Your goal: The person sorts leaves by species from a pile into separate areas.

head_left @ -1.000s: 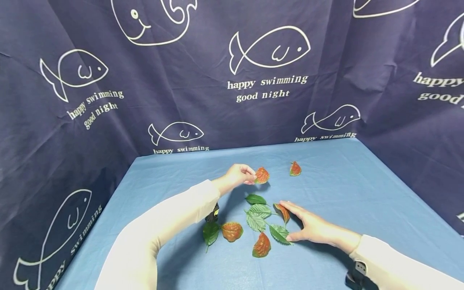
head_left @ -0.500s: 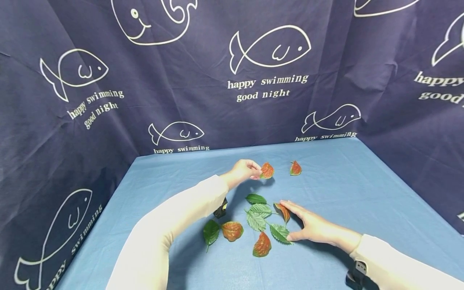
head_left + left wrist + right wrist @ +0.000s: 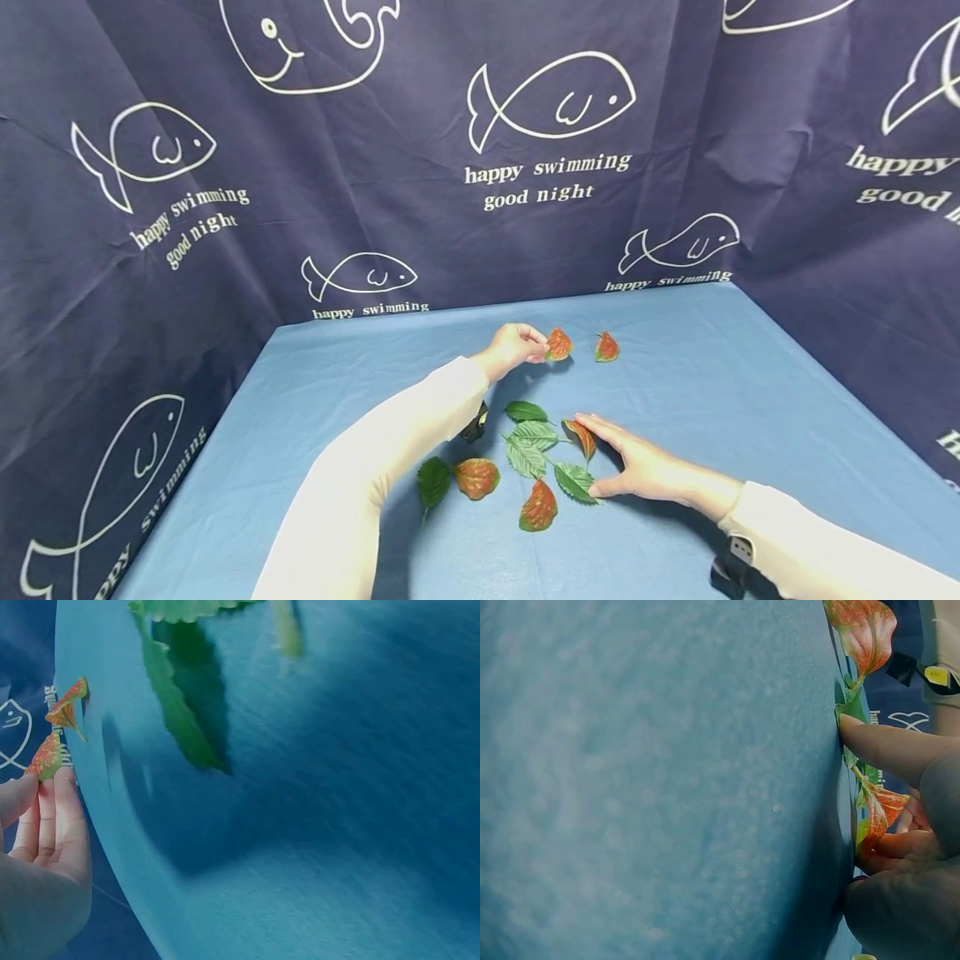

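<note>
My left hand (image 3: 516,346) pinches a red-orange leaf (image 3: 558,344) between thumb and fingers, held just over the cloth at the back. To its right lies another red leaf (image 3: 607,347). My right hand (image 3: 647,469) rests spread on the cloth, its fingertips at a folded red leaf (image 3: 581,437) and its thumb on the tip of a green leaf (image 3: 575,481). In the left wrist view the pinched leaf (image 3: 46,757) stands up from the fingertips. The right wrist view shows the thumb touching the green leaf (image 3: 851,709).
Between the hands lie pale green leaves (image 3: 528,457) and a darker green one (image 3: 526,411). Nearer the front are a red leaf (image 3: 538,506), an orange-red leaf (image 3: 477,478) and a dark green leaf (image 3: 433,482). A dark printed curtain (image 3: 450,225) stands behind the blue cloth (image 3: 675,550).
My left hand has moved right and toward the back with the pinched red leaf, closer to the leaf lying there. The right hand has kept its place among the leaves.
</note>
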A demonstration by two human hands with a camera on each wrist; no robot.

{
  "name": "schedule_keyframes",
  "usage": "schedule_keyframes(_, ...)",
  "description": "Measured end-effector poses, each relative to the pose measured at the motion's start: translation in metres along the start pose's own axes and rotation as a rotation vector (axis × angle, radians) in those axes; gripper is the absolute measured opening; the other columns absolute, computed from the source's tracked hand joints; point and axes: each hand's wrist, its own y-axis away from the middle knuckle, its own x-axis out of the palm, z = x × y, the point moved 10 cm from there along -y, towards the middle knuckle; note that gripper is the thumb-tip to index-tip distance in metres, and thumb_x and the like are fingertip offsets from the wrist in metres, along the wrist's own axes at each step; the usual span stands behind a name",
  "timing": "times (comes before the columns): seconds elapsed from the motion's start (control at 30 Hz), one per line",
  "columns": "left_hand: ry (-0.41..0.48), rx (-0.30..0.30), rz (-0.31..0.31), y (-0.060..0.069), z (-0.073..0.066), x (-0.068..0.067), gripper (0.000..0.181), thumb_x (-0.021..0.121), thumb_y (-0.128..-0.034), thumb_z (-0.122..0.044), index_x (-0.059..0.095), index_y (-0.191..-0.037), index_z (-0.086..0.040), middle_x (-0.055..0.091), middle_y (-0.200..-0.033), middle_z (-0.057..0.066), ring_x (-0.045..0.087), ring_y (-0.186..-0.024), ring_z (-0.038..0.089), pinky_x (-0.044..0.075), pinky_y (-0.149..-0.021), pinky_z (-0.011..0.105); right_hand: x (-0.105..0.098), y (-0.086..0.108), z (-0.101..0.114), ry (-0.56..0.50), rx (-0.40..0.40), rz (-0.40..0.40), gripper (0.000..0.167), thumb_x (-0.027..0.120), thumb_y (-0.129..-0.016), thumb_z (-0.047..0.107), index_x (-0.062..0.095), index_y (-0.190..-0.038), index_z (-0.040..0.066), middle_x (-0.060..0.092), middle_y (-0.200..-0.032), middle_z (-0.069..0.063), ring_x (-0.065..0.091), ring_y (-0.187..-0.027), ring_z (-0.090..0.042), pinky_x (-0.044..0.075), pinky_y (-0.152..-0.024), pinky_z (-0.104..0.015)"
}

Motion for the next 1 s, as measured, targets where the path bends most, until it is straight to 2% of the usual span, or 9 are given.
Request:
schedule_keyframes(0.13, -0.024, 0.016, -0.011, -0.007, -0.005, 0.004, 0.010, 0.070, -0.0853, -0.001, 0.070, -0.094, 0.005, 0.073, -0.091, 0.020, 0.072, -0.077, 0.024, 0.061, -0.077, 0.031, -0.001, 0.000, 0.001, 0.004, 0.005, 0.001, 0.098, 0.084, -0.072, 0.033, 0.030, -0.152, 0.011, 0.024, -0.156, -0.026, 0.019, -0.143, -0.047, 0.021, -0.111, -0.069)
schedule_keyframes(0.4, -0.096, -0.023, -0.014, -0.013, -0.002, 0.016, 0.006, 0.070, -0.0872, -0.006, 0.070, -0.092, -0.001, 0.073, -0.087, 0.012, 0.073, -0.085, 0.026, 0.060, -0.078, 0.027, 0.003, 0.001, 0.002, -0.018, 0.005, 0.016, 0.098, 0.084, -0.073, 0.030, 0.030, -0.152, 0.010, 0.023, -0.157, -0.025, 0.017, -0.143, -0.049, 0.019, -0.111, -0.071)
schedule_keyframes(0.53, -0.090, -0.021, -0.015, -0.016, -0.003, 0.022, 0.007, 0.069, -0.0873, -0.004, 0.070, -0.093, 0.000, 0.074, -0.090, 0.013, 0.073, -0.085, 0.026, 0.061, -0.078, 0.028, 0.003, 0.001, 0.002, -0.012, 0.006, 0.017, 0.098, 0.084, -0.073, 0.031, 0.030, -0.152, 0.012, 0.024, -0.157, -0.024, 0.018, -0.143, -0.048, 0.020, -0.111, -0.071)
schedule_keyframes(0.7, -0.089, -0.007, -0.021, -0.024, -0.004, 0.027, 0.007, 0.070, -0.0862, -0.004, 0.071, -0.092, 0.000, 0.074, -0.089, 0.013, 0.073, -0.081, 0.022, 0.060, -0.073, 0.024, -0.001, 0.001, 0.001, -0.002, 0.006, 0.013, 0.098, 0.084, -0.073, 0.031, 0.030, -0.152, 0.011, 0.024, -0.157, -0.024, 0.018, -0.143, -0.048, 0.020, -0.111, -0.071)
schedule_keyframes(1.0, -0.083, -0.045, -0.039, -0.031, 0.002, 0.031, 0.006, 0.070, -0.0866, -0.004, 0.070, -0.091, 0.001, 0.071, -0.095, 0.012, 0.073, -0.087, 0.027, 0.061, -0.076, 0.026, -0.002, 0.002, 0.004, 0.010, 0.001, 0.013, 0.098, 0.083, -0.073, 0.032, 0.029, -0.152, 0.011, 0.024, -0.156, -0.026, 0.019, -0.143, -0.048, 0.020, -0.112, -0.070)
